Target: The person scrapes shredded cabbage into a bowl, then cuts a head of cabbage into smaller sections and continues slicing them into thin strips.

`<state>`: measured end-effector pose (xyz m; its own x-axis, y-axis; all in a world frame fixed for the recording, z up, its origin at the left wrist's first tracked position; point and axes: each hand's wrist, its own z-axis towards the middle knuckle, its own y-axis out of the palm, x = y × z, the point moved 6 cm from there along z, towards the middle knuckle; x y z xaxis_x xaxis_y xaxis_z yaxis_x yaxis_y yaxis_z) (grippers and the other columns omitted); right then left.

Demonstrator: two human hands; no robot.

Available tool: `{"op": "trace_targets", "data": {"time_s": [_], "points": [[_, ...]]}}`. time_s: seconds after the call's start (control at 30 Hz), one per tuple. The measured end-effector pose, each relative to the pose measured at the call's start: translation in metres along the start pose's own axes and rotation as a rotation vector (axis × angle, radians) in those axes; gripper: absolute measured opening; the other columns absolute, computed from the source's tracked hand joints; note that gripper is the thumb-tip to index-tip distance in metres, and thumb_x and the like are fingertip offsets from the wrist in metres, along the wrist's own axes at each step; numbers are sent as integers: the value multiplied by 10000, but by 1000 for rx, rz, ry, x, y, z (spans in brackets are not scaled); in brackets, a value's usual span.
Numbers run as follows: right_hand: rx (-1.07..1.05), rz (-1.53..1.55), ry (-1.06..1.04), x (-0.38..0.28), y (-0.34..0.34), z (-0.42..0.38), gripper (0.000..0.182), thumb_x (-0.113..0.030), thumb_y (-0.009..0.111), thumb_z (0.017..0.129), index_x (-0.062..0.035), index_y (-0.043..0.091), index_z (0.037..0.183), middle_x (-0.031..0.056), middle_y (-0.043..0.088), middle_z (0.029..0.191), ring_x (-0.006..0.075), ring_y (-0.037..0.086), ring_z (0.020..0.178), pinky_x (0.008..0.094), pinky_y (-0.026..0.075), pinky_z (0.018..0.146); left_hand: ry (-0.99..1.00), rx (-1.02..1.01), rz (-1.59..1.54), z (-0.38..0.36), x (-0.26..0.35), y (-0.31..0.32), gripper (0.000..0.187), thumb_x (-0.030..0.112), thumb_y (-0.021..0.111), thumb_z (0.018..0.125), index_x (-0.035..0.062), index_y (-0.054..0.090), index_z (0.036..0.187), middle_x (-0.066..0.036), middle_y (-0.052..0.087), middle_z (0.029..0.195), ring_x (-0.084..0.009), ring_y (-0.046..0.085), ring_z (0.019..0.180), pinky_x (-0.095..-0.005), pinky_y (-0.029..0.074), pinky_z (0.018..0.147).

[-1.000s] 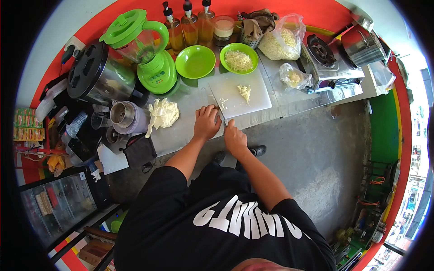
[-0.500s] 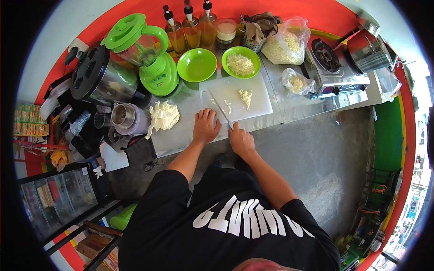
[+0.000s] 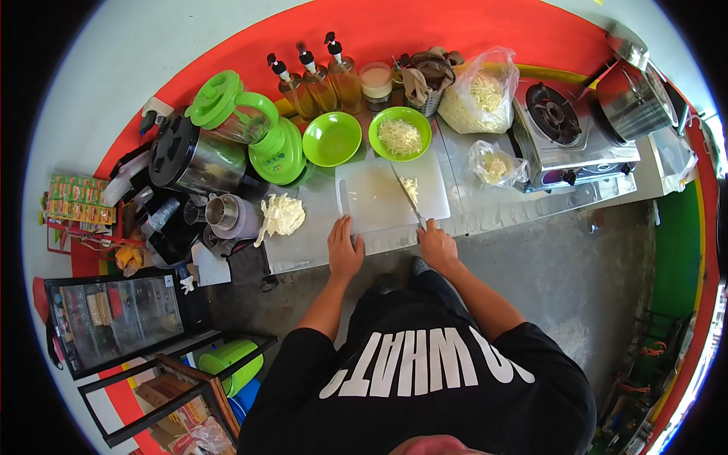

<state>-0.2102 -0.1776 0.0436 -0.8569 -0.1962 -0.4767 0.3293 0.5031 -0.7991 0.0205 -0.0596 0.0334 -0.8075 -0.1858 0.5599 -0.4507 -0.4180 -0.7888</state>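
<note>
My right hand (image 3: pixel 438 246) is closed around the handle of a kitchen knife (image 3: pixel 406 193). Its blade points away from me over the white cutting board (image 3: pixel 360 216), beside a small pile of pale chopped cabbage (image 3: pixel 410 188), partly covered by the blade. A few loose shreds lie left of the blade. At the board's near left corner rests my left hand (image 3: pixel 346 249), fingers stretched forward, holding nothing. A cut piece of pale cabbage (image 3: pixel 282 216) sits on the counter to the left. Behind the board, one green bowl (image 3: pixel 400 136) contains shreds; the other green bowl (image 3: pixel 331 139) is bare inside.
Along the left stand a green blender (image 3: pixel 277 152), a large steel pot with black lid (image 3: pixel 201 155) and a metal cup (image 3: pixel 224 212). Pump bottles (image 3: pixel 318 87) line the wall. Bags of shreds (image 3: pixel 478 98) and a gas stove (image 3: pixel 576 144) are on the right.
The knife has moved right, from the left part of the board to the chopped pile. My left hand now lies at the board's near left corner. The camera view has shifted.
</note>
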Motion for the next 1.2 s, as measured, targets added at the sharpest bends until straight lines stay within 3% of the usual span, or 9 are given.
{"op": "trace_targets", "data": {"time_s": [0.03,0.1,0.27,0.4,0.6,0.93,1.13,1.2], "points": [[-23,18,-48,-2,-2,1,360,-346,502,1046,-19,443,1183,315,689,886,539,664,838,625,514,756,-9,4,12,-4,2,1,524,157,618,926,25,493,1418,-183,505,1479,-394,428,1400,-500,336,1141],[-59,37,-108,-7,-2,5,360,-347,504,1046,-14,445,1172,313,688,881,535,667,825,622,518,744,-88,-87,-76,-12,4,7,650,154,586,944,24,371,1544,-187,354,1621,-415,304,1505,-541,240,1214],[-202,33,-383,-57,24,11,348,-336,499,1049,-14,449,1171,307,688,881,529,674,818,629,526,740,-276,-209,-75,-14,1,16,742,130,576,943,57,252,1606,-169,215,1687,-389,199,1556,-583,170,1232],[-245,48,-391,-64,36,20,350,-330,497,1048,-6,455,1174,317,685,904,538,672,843,636,525,754,-328,-292,-102,-14,2,12,769,134,578,944,92,222,1625,-158,183,1701,-347,164,1575,-613,158,1224],[-185,71,-244,-13,15,30,364,-330,502,1042,5,458,1177,349,675,920,559,659,861,648,512,773,-365,-348,44,-15,3,21,762,145,523,973,84,153,1636,-134,133,1715,-359,151,1574,-610,168,1230],[-78,93,-194,41,-16,18,364,-331,530,1028,15,480,1127,361,665,862,567,641,824,663,480,752,-331,-294,132,-23,9,29,771,138,519,974,87,137,1641,-163,137,1707,-378,156,1569,-635,176,1213],[-109,170,-249,14,-17,11,359,-329,554,1021,17,517,1106,347,664,865,552,637,850,631,474,770,-253,-337,140,-18,6,11,765,178,571,953,86,217,1624,-138,203,1697,-356,219,1552,-560,214,1232],[-130,199,-254,3,-8,10,357,-330,557,1020,17,525,1103,342,666,869,549,637,861,623,475,778,-160,-331,121,-14,8,1,761,170,632,909,95,309,1593,-131,299,1662,-347,310,1512,-503,293,1210]]}}
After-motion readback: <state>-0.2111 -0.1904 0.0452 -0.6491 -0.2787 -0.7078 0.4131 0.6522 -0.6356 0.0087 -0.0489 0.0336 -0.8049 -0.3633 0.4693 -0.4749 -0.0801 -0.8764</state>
